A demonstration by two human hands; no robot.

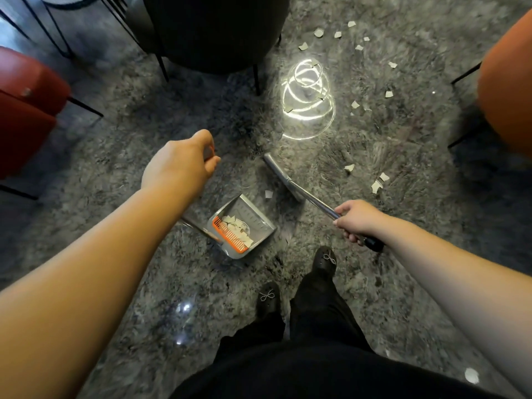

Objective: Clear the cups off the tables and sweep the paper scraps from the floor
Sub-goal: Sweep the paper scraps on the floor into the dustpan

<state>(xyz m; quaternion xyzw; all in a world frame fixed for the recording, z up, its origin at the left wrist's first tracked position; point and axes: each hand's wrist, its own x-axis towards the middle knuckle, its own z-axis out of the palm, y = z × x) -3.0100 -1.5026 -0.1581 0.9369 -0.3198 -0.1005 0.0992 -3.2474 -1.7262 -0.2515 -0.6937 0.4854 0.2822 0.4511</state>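
Note:
My left hand grips the top of the dustpan's long handle. The grey dustpan rests on the floor below it, with an orange comb strip and several paper scraps inside. My right hand grips the broom's metal handle. The broom's grey head lies on the floor just right of the pan. One scrap lies between broom head and pan. More paper scraps are scattered to the right and farther ahead.
A dark round chair on thin black legs stands ahead. Red seats sit at the left, an orange chair at the right. A bright ring-shaped light reflection shines on the glossy grey floor. My black shoes stand behind the pan.

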